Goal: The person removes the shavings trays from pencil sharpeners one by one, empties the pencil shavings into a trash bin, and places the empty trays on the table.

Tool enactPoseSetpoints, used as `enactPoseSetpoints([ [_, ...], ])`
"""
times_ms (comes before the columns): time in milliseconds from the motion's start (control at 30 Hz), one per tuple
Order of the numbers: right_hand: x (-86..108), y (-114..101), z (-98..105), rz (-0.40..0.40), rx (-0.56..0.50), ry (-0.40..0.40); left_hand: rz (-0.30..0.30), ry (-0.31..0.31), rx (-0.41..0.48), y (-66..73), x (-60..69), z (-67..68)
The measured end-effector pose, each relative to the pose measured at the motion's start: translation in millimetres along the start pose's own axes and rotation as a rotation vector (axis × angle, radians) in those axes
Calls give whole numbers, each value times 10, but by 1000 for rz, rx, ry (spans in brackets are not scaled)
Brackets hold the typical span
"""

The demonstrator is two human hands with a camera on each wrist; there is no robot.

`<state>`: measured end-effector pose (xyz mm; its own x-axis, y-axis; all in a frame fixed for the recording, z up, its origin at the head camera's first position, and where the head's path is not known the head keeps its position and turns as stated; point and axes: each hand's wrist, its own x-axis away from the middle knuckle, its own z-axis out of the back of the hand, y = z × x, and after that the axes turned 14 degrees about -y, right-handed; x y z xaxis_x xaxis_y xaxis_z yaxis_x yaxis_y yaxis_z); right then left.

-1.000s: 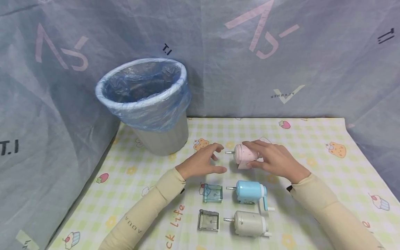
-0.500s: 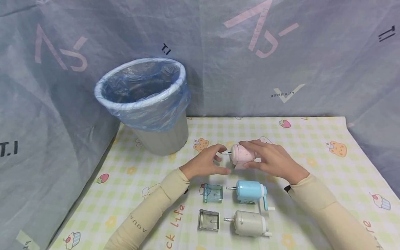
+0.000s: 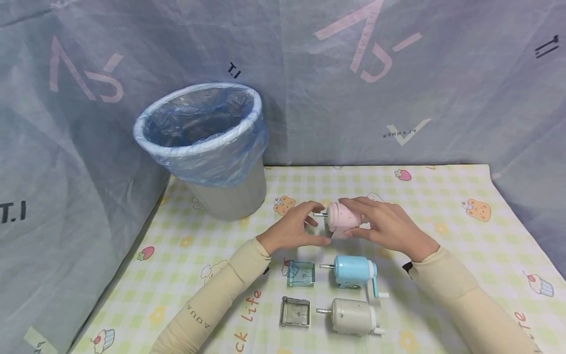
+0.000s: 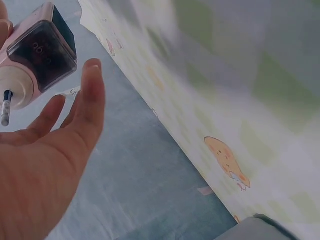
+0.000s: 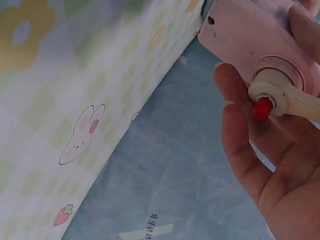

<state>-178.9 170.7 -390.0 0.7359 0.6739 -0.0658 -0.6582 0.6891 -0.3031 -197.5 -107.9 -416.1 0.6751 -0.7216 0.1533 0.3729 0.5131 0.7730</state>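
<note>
My right hand point(image 3: 391, 227) grips a pink crank pencil sharpener point(image 3: 346, 221) from its right side, fingers over the top and thumb low on the near side. A short silvery rod point(image 3: 321, 215) sticks out of its left end. In the left wrist view a dark see-through drawer point(image 4: 45, 56) sits in the sharpener. Its cream crank point(image 5: 295, 100), with a red part at the hub, shows in the right wrist view. Around the rod's end my left hand point(image 3: 294, 228) is held with fingers and thumb spread, apart from the sharpener's body.
Nearer lie a blue sharpener point(image 3: 352, 269) and a grey sharpener point(image 3: 353, 316), each with a rod. Left of them are a bluish clear drawer point(image 3: 302, 281) and a greyish clear drawer point(image 3: 296, 314). A bin point(image 3: 230, 196) with a blue liner stands at the back left on the checked cloth point(image 3: 442, 295).
The pink sharpener has shifted slightly left with my right hand. My left hand has come right, closer to the rod end. The other sharpeners and drawers have stayed put.
</note>
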Motion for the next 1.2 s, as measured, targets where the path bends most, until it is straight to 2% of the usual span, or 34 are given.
enactPoseSetpoints([
  [300, 21, -26, 9, 7, -4, 25, -73, 42, 3, 31, -36, -22],
  [600, 29, -61, 17, 21, -15, 39, -146, 67, 73, 35, -70, -58],
  [867, 59, -93, 50, 35, -21, 46, -218, 123, -2, 29, -84, -58],
  [1200, 123, -101, 57, 47, -55, 35, -245, 101, -37, 53, -67, -58],
])
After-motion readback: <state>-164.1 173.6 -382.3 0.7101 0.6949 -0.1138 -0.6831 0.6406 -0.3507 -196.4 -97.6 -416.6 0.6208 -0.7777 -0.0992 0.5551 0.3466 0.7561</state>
